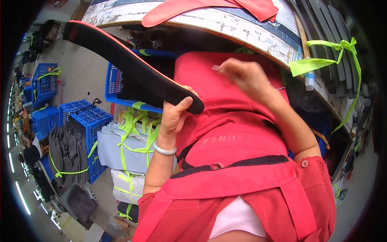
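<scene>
My left hand (174,117) grips the near end of a long, curved black panel (133,66), its thumb on the dark textured face. A thin red edge runs along the panel, which slants up and away to the far left. Over my red apron (201,74), my right hand (246,78) is raised with the fingers pinched together, slightly blurred by motion. A small whitish scrap (216,67) shows at its fingertips; what exactly it is, I cannot make out. Red curved pieces (177,10) lie on the worktable beyond my hands.
The worn white worktable (225,20) runs along the far side. Beneath the held panel sits a blue crate (115,80) with black pieces in it. Bundles of grey sheets (117,147) tied with green strips stand at left. Grey panels (326,32) hang at right beside a green ribbon (306,66).
</scene>
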{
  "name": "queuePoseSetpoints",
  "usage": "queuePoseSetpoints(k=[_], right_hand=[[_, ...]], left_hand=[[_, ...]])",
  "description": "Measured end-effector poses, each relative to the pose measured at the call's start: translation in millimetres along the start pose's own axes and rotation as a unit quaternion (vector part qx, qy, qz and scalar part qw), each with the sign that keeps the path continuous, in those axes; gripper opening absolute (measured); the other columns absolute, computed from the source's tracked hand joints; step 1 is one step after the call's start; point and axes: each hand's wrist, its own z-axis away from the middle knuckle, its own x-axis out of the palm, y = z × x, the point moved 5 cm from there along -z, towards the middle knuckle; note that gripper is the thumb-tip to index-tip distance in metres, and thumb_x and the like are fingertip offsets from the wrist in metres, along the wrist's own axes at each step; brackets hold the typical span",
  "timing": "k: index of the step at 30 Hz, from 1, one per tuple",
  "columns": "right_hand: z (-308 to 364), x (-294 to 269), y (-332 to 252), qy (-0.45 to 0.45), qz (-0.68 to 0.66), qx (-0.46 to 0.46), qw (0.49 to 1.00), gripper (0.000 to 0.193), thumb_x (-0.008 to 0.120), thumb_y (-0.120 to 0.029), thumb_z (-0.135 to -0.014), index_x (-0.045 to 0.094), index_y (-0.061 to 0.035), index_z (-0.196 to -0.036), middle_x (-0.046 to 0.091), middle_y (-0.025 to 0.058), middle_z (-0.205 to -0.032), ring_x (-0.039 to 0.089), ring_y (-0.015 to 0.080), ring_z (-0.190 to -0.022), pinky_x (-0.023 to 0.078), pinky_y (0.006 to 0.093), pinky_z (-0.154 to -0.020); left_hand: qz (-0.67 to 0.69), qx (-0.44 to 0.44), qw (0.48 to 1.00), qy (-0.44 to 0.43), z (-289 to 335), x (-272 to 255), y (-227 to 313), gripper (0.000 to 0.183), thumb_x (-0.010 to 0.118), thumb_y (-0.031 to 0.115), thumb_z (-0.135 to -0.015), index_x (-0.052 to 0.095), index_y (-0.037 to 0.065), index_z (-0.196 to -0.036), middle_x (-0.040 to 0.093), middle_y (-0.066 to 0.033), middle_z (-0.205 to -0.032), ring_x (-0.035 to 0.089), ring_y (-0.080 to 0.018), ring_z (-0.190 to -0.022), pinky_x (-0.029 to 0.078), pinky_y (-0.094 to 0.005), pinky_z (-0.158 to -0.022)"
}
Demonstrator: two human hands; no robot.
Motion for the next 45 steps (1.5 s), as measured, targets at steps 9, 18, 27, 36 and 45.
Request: queuePoseSetpoints(k=[9,18,27,36,45], right_hand=[[-11,-100,100,0.232,0.236,0.071,0.941,0.021,0.061,-0.022,-0.093,0.069,-0.0084,-0.107,0.069,0.0110,-0.096,0.063,0.0254,-0.093,0.049,0.0364,-0.085],[-17,53,4,-0.179,-0.040,0.070,0.980,0.032,0.064,-0.030,-0.090,0.067,0.0015,-0.099,0.066,0.0223,-0.086,0.067,0.0301,-0.080,0.049,0.0375,-0.073],[-10,73,29,-0.139,-0.255,0.215,0.932,0.047,0.052,-0.040,-0.099,0.069,0.0013,-0.085,0.061,0.0010,-0.067,0.054,0.0084,-0.060,0.045,0.0258,-0.056],[4,49,16,-0.151,-0.306,0.260,0.903,0.032,0.062,-0.030,-0.095,0.062,-0.0009,-0.109,0.064,0.0040,-0.078,0.061,0.0094,-0.063,0.051,0.0226,-0.057],[18,65,-3,-0.239,-0.255,0.257,0.901,0.019,0.068,-0.016,-0.089,0.058,-0.0007,-0.095,0.059,0.0011,-0.070,0.055,0.0074,-0.059,0.046,0.0233,-0.054]], left_hand=[[-0.048,0.023,0.999,0.009,-9,7,-11,0.043,0.078,0.004,-0.079,0.055,0.002,-0.116,0.060,-0.0039,-0.099,0.060,-0.0152,-0.091,0.050,-0.0288,-0.085],[0.039,-0.026,0.999,0.006,-31,0,-3,0.039,0.072,0.002,-0.084,0.058,0.002,-0.120,0.063,-0.0037,-0.109,0.060,-0.0160,-0.105,0.045,-0.0294,-0.097],[0.053,0.036,0.993,0.103,-37,-22,-17,0.016,0.068,0.002,-0.089,0.064,0.006,-0.103,0.064,-0.0015,-0.098,0.060,-0.0126,-0.095,0.048,-0.0281,-0.088],[0.061,0.091,0.986,0.125,-37,-39,-6,0.018,0.068,0.006,-0.090,0.063,0.005,-0.107,0.065,-0.0039,-0.102,0.062,-0.0168,-0.099,0.050,-0.0330,-0.093],[0.117,-0.002,0.977,0.176,-50,-47,-16,0.016,0.070,0.007,-0.087,0.063,0.004,-0.102,0.068,-0.0091,-0.090,0.067,-0.0225,-0.088,0.055,-0.0367,-0.083]])
